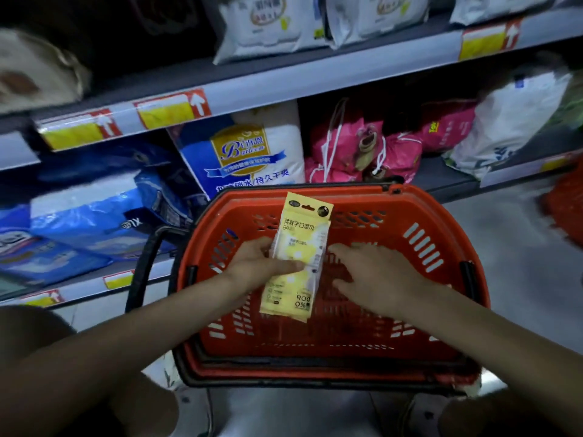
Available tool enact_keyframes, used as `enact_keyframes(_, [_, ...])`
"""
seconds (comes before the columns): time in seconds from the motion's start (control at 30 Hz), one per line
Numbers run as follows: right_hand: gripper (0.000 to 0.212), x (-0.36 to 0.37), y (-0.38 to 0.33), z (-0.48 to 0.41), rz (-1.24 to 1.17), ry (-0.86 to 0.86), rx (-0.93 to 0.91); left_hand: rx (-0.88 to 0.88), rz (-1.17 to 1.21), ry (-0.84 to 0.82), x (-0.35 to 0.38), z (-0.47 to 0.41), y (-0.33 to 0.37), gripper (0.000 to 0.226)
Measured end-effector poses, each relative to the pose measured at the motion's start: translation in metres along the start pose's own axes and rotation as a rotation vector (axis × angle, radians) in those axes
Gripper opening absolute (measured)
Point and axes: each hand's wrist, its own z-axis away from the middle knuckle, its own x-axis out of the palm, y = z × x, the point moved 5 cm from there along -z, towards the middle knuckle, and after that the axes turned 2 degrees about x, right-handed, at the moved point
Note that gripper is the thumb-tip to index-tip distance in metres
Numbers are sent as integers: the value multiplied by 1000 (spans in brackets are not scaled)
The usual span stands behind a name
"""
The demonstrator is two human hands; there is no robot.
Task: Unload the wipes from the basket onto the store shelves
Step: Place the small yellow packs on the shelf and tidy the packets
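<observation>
A red plastic basket (410, 216) with black handles sits on the floor in front of the store shelves. My left hand (262, 266) grips a yellow pack of wipes (303, 234) at its middle, thumb across the front, and holds it upright above the basket. Beside the pack, my right hand (375, 272) hovers over the basket's inside with fingers spread and relaxed, holding nothing. The basket floor that shows looks bare.
Grey shelves (284, 80) with yellow and red price tags rise ahead. Blue packs (94, 212) lie at lower left, a blue and white bag (246, 152) stands behind the basket, pink drawstring bags (362, 146) to its right, white packs (262, 23) above. Another red basket (564, 200) is at far right.
</observation>
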Motion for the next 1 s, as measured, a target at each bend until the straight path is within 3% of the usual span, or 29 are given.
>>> enact_keyframes(0.1, [53, -13, -16, 4, -378, 172, -29, 35, 247, 46, -13, 28, 9, 35])
enact_keyframes(0.2, [55, -13, -17, -3, -908, 118, 78, -20, 471, 77, -8, 37, 10, 33])
enact_keyframes(0.27, [58, -16, -14, -9, -1078, 98, 131, -24, 527, 70, -10, 40, 12, 33])
enact_keyframes(0.57, [96, -21, -34, -5, -1214, 22, 88, 123, 457, 8, -13, 52, 20, 28])
enact_keyframes(0.67, [72, -26, -33, -3, -1292, 54, 69, 144, 496, -1, -4, 47, 25, 20])
enact_keyframes(0.8, [78, -22, -34, -3, -1276, 92, 72, 160, 495, -27, 2, 45, 34, 27])
enact_keyframes(1.0, [55, -14, -28, 2, -1427, 32, 103, 265, 488, -17, 4, 53, 48, 32])
